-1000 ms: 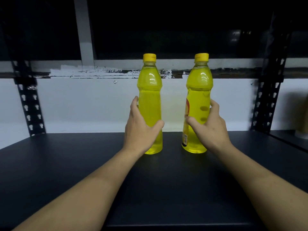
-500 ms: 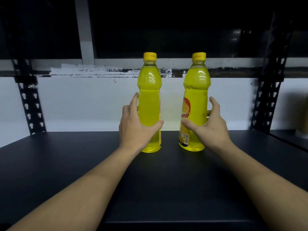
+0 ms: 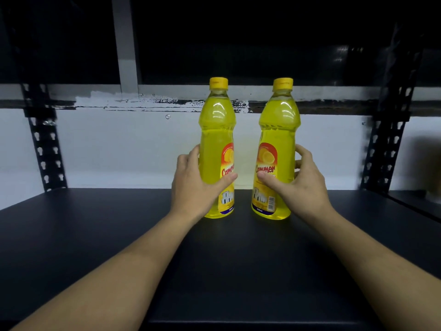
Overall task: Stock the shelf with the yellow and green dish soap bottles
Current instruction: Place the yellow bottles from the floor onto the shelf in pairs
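Two yellow dish soap bottles stand on their bases on the dark shelf (image 3: 95, 235), toward its back and straight ahead of me. The left bottle (image 3: 214, 139) is at about 11 o'clock and the right bottle (image 3: 278, 134) at about 1 o'clock. They are near each other but apart, with a strip of white wall (image 3: 119, 144) showing between them. Each has a yellow cap, the left cap (image 3: 218, 82) and the right cap (image 3: 283, 83). Each also has a red and yellow label showing a lemon. The left label (image 3: 228, 163) is turned toward 3 o'clock. The right label (image 3: 266, 163) faces me more fully, with a barcode (image 3: 270, 203) low on it. The right bottle's top leans slightly toward 1 o'clock.

My left hand (image 3: 191, 187) grips the lower half of the left bottle from its 9 o'clock side. Its fingers (image 3: 194, 151) curl round the far side and the thumb lies across the front. My right hand (image 3: 300, 187) grips the right bottle the same way from its 3 o'clock side, fingers (image 3: 301, 154) wrapped behind and the thumb pressed on the label. Both sets of fingers are clamped on their bottles.

My bare forearms reach in from 7 and 5 o'clock over the shelf. A black slotted upright (image 3: 45, 149) rises at 9 o'clock and another upright (image 3: 386, 149) at 3 o'clock. Behind the bottles, above the wall, a scuffed dark band runs across, and a grey post (image 3: 125, 44) climbs at 11 o'clock.
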`<control>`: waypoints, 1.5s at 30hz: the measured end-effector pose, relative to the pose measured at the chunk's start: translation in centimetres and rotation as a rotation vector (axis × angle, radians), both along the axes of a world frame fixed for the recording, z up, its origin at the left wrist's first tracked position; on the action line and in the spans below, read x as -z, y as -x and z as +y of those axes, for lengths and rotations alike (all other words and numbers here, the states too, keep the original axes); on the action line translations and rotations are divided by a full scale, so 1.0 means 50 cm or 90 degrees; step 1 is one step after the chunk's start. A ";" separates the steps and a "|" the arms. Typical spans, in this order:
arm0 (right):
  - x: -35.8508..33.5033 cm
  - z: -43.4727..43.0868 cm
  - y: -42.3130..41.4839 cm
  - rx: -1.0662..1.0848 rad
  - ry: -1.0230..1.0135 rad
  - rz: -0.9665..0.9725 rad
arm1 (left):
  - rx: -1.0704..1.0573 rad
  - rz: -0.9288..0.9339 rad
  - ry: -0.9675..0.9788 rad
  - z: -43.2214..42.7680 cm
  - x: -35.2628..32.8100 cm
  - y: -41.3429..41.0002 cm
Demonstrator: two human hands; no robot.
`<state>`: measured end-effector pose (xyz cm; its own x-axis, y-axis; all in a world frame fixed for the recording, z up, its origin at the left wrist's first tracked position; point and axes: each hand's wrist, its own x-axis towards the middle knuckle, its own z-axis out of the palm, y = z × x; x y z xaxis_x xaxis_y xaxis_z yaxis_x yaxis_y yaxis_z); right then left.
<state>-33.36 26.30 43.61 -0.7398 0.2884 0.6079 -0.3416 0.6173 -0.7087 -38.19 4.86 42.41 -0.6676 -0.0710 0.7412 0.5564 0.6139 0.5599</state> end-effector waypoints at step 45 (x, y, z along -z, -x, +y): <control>0.018 -0.021 0.024 0.125 -0.141 -0.004 | -0.045 -0.038 0.102 -0.001 0.002 -0.011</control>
<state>-34.58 25.26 42.69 -0.6869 0.2870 0.6677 -0.1969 0.8109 -0.5511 -37.65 4.81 42.32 -0.7081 -0.0039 0.7061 0.4775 0.7341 0.4828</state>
